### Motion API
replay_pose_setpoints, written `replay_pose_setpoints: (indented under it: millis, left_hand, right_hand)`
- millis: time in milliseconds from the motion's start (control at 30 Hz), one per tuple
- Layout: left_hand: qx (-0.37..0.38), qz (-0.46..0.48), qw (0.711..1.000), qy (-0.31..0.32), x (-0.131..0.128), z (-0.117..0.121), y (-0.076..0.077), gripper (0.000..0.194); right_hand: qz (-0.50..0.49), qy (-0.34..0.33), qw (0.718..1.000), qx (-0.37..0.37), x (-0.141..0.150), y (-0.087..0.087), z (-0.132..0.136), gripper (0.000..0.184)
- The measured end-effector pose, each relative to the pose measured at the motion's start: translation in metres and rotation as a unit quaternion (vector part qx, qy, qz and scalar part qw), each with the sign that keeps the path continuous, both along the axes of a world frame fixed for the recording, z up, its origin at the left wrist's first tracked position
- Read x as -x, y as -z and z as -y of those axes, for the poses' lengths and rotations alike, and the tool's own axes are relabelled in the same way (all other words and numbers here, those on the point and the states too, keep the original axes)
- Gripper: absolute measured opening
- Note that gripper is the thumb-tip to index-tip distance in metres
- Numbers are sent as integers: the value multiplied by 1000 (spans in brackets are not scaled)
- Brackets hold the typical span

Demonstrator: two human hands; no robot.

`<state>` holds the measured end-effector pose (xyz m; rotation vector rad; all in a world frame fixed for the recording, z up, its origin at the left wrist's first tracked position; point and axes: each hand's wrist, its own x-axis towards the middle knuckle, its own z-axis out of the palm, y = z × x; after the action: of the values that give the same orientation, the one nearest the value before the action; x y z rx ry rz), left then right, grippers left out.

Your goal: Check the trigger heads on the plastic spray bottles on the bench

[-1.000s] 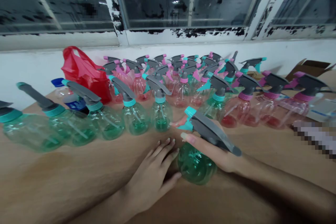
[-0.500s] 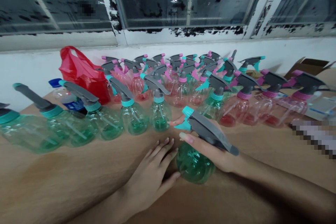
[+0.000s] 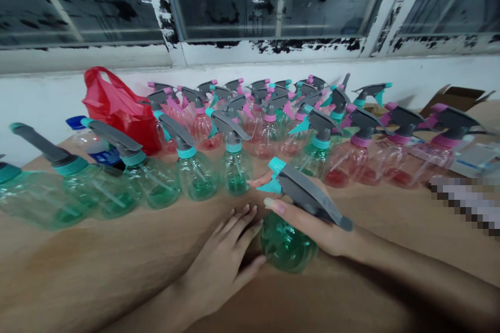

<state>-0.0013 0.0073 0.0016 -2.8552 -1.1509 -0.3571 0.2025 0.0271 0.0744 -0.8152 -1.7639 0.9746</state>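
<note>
A green spray bottle [image 3: 289, 243] with a grey and turquoise trigger head stands on the wooden table [image 3: 128, 265], tilted slightly in view. Around its neck, below the spray head, my right hand [image 3: 312, 218] is closed, thumb on the near side and index finger reaching out past the trigger. My left hand [image 3: 224, 252] lies flat on the table just left of that bottle, fingers spread, its thumb tip close to the bottle's side. Whether the thumb touches it, I cannot tell. Behind the left hand is another green spray bottle [image 3: 236, 174] with a turquoise collar.
Several green bottles [image 3: 160, 190] line up to the left, and several pink ones [image 3: 347, 166] to the right. More crowd the back. A red plastic bag [image 3: 117, 109], a blue-capped bottle [image 3: 94, 140] and an opened cardboard box [image 3: 453, 99] stand near the wall.
The whole view has shifted slightly, with things sitting a little further left. Both hands and the held spray bottle keep the same pose.
</note>
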Motion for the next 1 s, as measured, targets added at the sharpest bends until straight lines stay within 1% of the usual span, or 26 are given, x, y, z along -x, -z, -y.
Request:
replay_pose_setpoints:
  millis: [333, 433, 567, 667, 800, 900, 1000]
  left_hand:
    - [4, 18, 1000, -4, 1, 0, 4, 52]
    - [3, 15, 1000, -4, 0, 0, 2, 52]
    - [15, 3, 1000, -5, -1, 0, -3, 52]
    - [19, 4, 1000, -8, -1, 0, -3, 52]
    - [14, 7, 1000, -7, 0, 0, 0, 50]
    - [11, 13, 1000, -5, 0, 0, 1, 51]
    - [25, 9, 1000, -10, -2, 0, -1, 50]
  right_hand:
    - [2, -5, 1000, 9, -1, -1, 1, 25]
    - [16, 4, 1000, -1, -1, -2, 1, 26]
    - [25, 29, 999, -23, 1, -4, 0, 19]
    - [43, 43, 998, -28, 3, -6, 0, 23]
    - [37, 27, 999, -12, 1, -6, 1, 17]
    - [9, 14, 1000, 7, 0, -3, 2, 26]
    - [-11, 4, 1000, 18, -1, 1, 2, 31]
